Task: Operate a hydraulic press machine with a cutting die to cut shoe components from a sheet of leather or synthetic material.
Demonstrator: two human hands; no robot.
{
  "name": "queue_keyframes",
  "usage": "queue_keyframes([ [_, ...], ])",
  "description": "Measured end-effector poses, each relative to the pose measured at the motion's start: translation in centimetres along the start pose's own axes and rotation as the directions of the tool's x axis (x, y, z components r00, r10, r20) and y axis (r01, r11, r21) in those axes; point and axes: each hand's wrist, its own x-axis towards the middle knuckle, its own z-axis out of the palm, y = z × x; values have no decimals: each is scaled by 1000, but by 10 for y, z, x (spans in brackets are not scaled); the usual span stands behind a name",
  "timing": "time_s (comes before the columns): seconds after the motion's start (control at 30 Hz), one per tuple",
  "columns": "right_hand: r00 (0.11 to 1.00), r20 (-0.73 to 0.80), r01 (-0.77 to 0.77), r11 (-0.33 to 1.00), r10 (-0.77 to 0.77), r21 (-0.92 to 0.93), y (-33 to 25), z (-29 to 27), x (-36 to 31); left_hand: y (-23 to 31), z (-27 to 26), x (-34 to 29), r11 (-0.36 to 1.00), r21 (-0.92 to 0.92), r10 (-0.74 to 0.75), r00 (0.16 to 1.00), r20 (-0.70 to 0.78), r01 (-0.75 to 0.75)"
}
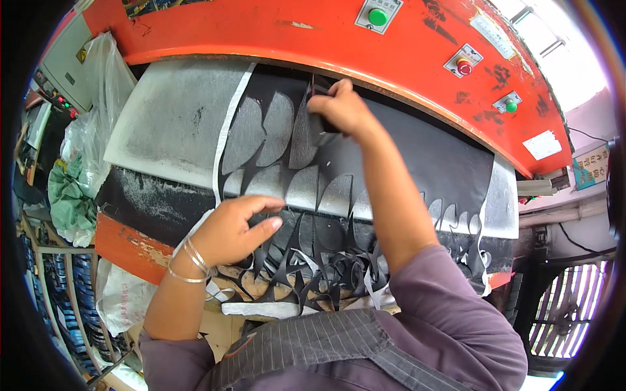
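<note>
A black sheet of material (417, 143) lies over a pale board (176, 98) on the press bed, with rows of curved leaf-like shapes cut out of it. At the far edge of these cut-outs, my right hand (342, 109) grips a dark, thin-walled cutting die (326, 132); the hand partly hides it. My left hand (244, 228) hovers near the sheet's front left part, thumb and fingers apart, holding nothing. Below it, curled black offcut strips (332, 270) hang in a tangle over the front edge.
An orange press beam (261, 32) spans the far side, carrying green buttons (377, 17) and a red button (464, 66). Plastic bags (88, 163) hang at the left above a rack of blue items (81, 293). A barred fan or window (567, 309) is at the right.
</note>
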Motion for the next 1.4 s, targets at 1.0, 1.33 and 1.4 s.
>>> queue_keyframes([
  [1.0,732,-158,620,744,-663,-250,137,11,-55,-75,48,145,939,338,167,939,-299,-59],
  [1.33,-138,-983,232,961,-122,-152,222,-247,-38,89,25,190,531,745,836,396,-380,-405],
  [1.4,-90,-991,70,992,-102,-109,227,-244,-40,85,23,188,486,823,811,503,-298,-296],
])
